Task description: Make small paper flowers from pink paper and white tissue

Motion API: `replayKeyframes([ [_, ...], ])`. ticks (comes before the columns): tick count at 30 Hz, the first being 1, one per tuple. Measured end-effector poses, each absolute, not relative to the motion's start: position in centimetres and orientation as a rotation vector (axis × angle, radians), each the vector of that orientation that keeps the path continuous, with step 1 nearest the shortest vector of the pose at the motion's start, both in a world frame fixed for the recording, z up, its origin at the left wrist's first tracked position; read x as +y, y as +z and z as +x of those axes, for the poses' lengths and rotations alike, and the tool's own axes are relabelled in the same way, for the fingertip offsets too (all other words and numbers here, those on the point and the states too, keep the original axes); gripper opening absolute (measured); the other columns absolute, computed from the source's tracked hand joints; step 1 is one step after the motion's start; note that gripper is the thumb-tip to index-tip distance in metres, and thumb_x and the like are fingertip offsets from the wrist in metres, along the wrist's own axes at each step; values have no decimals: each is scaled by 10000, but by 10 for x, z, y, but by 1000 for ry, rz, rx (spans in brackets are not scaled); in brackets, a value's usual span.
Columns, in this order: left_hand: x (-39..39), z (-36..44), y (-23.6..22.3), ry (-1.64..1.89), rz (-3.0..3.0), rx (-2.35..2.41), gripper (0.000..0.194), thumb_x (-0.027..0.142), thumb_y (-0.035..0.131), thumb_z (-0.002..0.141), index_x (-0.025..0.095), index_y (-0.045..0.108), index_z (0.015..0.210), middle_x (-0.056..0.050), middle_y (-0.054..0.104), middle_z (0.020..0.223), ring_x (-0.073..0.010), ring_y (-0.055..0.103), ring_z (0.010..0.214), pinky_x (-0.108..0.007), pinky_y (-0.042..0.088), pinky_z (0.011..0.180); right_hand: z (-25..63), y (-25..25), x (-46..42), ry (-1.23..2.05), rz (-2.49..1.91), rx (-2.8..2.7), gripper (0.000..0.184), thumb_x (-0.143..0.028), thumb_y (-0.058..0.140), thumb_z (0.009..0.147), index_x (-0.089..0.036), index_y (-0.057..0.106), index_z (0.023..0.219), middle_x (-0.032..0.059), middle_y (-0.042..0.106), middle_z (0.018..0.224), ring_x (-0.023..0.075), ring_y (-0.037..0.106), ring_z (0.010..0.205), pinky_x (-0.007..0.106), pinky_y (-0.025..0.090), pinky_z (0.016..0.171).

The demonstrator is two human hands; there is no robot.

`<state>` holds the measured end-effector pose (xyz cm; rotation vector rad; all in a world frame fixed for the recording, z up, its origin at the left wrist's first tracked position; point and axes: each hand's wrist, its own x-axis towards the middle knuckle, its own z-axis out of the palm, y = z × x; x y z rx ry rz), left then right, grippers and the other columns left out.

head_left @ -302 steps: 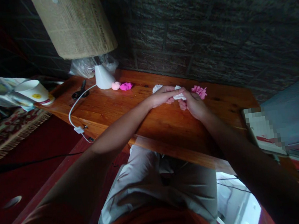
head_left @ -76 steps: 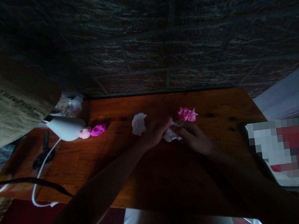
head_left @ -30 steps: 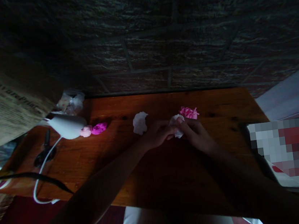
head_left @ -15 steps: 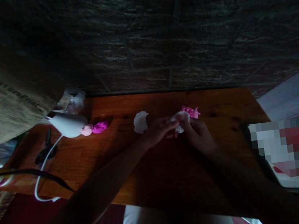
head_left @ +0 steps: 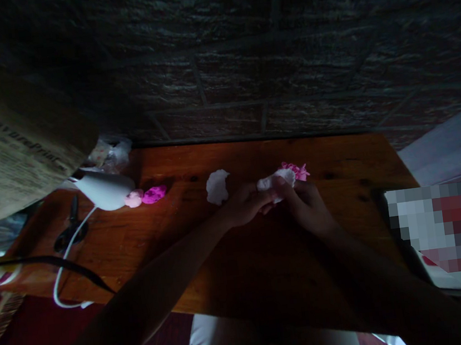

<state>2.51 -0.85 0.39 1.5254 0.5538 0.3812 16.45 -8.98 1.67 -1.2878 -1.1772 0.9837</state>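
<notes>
A soft white clay-like piece (head_left: 283, 176) with an uneven edge is pinched between both hands above the table. My left hand (head_left: 243, 204) grips it from the left, its fingers partly under the piece. My right hand (head_left: 308, 205) holds the near right side, with the thumb pressed on top. Just behind the right fingers lies a pink frilled, petal-like piece (head_left: 301, 171), partly covered. A second flat white piece (head_left: 217, 187) rests on the table to the left of my left hand.
On the wooden table (head_left: 180, 246), a magenta lump (head_left: 155, 194) and a pale pink lump (head_left: 134, 198) sit beside a white lamp-like object (head_left: 106, 190) with a cable. Scissors (head_left: 71, 228) lie farther left. A brick-pattern wall (head_left: 232, 122) bounds the back; a dark-edged, pixelated object (head_left: 432, 237) is at right.
The white piece has been shifted in my fingers: more of it now shows toward the left, its surface lying flatter. Both hands keep nearly the same place.
</notes>
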Motion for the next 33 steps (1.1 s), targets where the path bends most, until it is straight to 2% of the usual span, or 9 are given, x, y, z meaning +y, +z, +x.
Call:
replayKeyframes([
  [4, -10, 25, 4, 400, 1526, 558, 482, 573, 552, 849, 180, 467, 583, 46, 408, 502, -69, 368, 486, -240, 275, 499, 165, 14, -90, 1044, -1302, -1146, 594, -736, 564, 859, -211, 542, 584, -41, 444, 489, 90, 365, 448, 248, 298, 425],
  [6, -11, 26, 3, 424, 1484, 588, 476, 583, 568, 825, 187, 450, 590, 58, 377, 499, -65, 340, 479, -237, 271, 491, 166, 12, -91, 1044, -1311, -1153, 603, -736, 558, 864, -212, 512, 568, -49, 412, 491, 83, 330, 446, 251, 277, 420],
  [9, -9, 27, 3, 436, 1496, 589, 497, 595, 565, 829, 186, 436, 578, 55, 382, 499, -62, 338, 479, -237, 275, 491, 165, 12, -92, 993, -1308, -1198, 587, -701, 534, 904, -204, 572, 594, -38, 449, 508, 92, 379, 466, 256, 339, 459],
  [14, -7, 27, 2, 383, 1513, 531, 577, 702, 523, 842, 158, 543, 648, 4, 535, 555, -80, 462, 519, -229, 335, 516, 163, 13, -91, 917, -1347, -1191, 601, -678, 460, 956, -188, 700, 703, 12, 604, 567, 126, 539, 531, 263, 456, 560],
  [18, -10, 27, 3, 362, 1552, 581, 591, 730, 585, 801, 154, 561, 673, 5, 559, 578, -89, 506, 545, -222, 355, 526, 163, 12, -91, 916, -1366, -1204, 645, -701, 425, 955, -186, 699, 680, 18, 616, 556, 131, 550, 534, 269, 473, 582],
  [21, -11, 27, 5, 368, 1555, 594, 586, 713, 529, 848, 155, 565, 672, 9, 552, 563, -82, 478, 523, -226, 346, 519, 164, 11, -92, 928, -1361, -1214, 664, -706, 410, 957, -193, 654, 613, 12, 583, 540, 126, 523, 534, 262, 448, 557],
  [24, -9, 26, 8, 401, 1570, 587, 576, 679, 490, 880, 159, 558, 643, 30, 493, 517, -72, 431, 490, -230, 333, 514, 164, 9, -92, 911, -1398, -1191, 656, -728, 446, 929, -200, 582, 565, -9, 506, 517, 109, 461, 505, 252, 374, 492],
  [28, -8, 25, 10, 427, 1543, 602, 552, 640, 529, 851, 170, 503, 561, 54, 404, 462, -59, 369, 447, -227, 293, 482, 162, 5, -92, 916, -1456, -1164, 662, -774, 485, 878, -206, 502, 538, -37, 413, 490, 84, 345, 453, 257, 268, 436],
  [33, -6, 26, 5, 496, 1479, 648, 511, 594, 599, 797, 175, 481, 529, 51, 421, 466, -53, 372, 442, -218, 284, 465, 162, -2, -92, 1018, -1370, -1084, 635, -751, 481, 898, -205, 492, 575, -45, 394, 521, 83, 334, 476, 250, 273, 445],
])
